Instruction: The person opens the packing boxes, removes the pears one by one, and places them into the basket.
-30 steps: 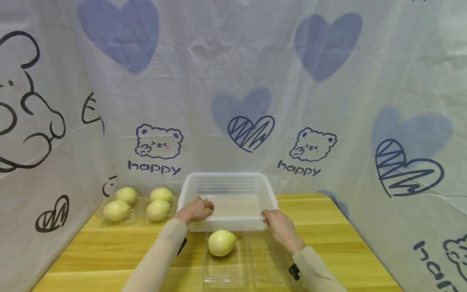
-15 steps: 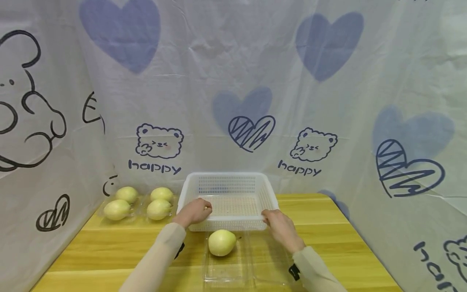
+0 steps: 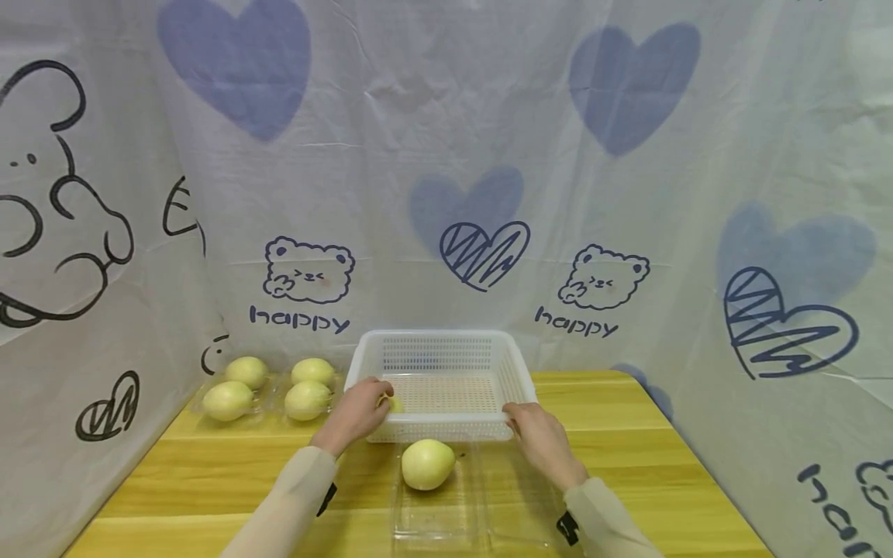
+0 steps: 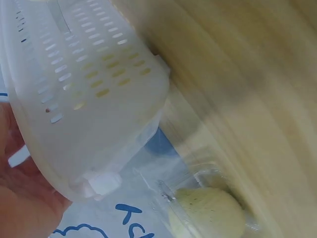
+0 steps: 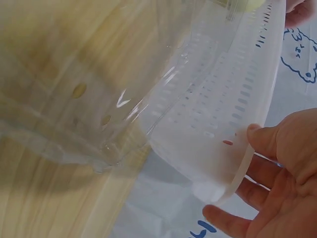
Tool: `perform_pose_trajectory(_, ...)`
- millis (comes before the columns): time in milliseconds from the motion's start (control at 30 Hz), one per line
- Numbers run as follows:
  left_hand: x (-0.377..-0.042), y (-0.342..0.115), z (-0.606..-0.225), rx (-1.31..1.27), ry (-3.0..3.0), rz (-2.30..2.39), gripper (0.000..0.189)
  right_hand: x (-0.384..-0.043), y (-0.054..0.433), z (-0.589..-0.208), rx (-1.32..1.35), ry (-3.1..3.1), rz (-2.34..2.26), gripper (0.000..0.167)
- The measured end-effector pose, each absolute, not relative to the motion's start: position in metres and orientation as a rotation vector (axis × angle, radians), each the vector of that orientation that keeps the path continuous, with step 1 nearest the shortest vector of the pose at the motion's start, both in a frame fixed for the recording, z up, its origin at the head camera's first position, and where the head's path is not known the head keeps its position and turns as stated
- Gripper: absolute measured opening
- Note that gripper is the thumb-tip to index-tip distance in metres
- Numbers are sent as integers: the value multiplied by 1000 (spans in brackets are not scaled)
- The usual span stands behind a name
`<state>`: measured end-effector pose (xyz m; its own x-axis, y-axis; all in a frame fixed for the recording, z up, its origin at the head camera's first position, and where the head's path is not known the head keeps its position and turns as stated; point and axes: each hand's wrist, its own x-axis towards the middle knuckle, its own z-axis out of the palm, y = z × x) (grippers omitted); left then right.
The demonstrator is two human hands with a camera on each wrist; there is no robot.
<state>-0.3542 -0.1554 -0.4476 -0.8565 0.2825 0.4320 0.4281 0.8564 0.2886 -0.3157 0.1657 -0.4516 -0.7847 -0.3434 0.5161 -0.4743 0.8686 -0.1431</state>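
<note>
Pale sheets (image 3: 391, 139) printed with hearts and bears hang behind the wood-grain tabletop (image 3: 628, 465), where the white basket (image 3: 453, 418) sits just beyond a see-through tray (image 3: 436, 523). One yellow pear (image 3: 427, 465) rests in that tray; four more pears (image 3: 228, 401) sit in pairs off to the left. My right grip (image 3: 544, 442) is clamped on the basket's rim at its near right corner. My left grip (image 3: 359, 411) reaches over the near left corner, fingers bent, with a yellow fruit (image 3: 396, 404) partly showing inside, just beside them; whether they pinch it or the rim, I cannot tell. Done well, I judge, this means a firm right side that doesn't bend the plastic, and a soft, low left side so nothing bruises or rolls. From my head I get only a sliver of that fruit; at the left wrist, yellow shows through the slots (image 4: 118, 73). At the right wrist I see my thumb (image 5: 261, 139) against the wall's outer face.
</note>
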Motion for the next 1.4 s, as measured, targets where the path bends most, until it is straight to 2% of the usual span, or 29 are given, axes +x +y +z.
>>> perform_pose_trajectory(267, -340, -162, -453, -364, -2427, -487, 6, -316, 158, -451, 505, -2588, 378, 20)
perform_pose_trajectory(433, -335, -165, -452, -189, -2438, -485, 12, -314, 150, -451, 486, -2539, 396, 17)
perform_pose_trajectory(600, -334, -171, -451, -67, -2531, -517, 24, -311, 140, -451, 684, -2358, 405, 7)
perform_pose_trajectory(733, -336, -176, -449, -40, -2581, -545, 23, -304, 130, -451, 940, -2340, 392, 5)
perform_pose_trajectory(867, -341, -181, -448, -13, -2630, -576, 17, -295, 118, -450, 1137, -2512, 440, 12)
perform_pose_trajectory(1100, -347, -186, -448, 25, -2740, -633, 44, -294, 100, -452, 1224, -2572, 384, 20)
perform_pose_trajectory(1400, -348, -185, -445, 44, -2751, -600, 46, -297, 88, -456, 1245, -2751, 219, 55)
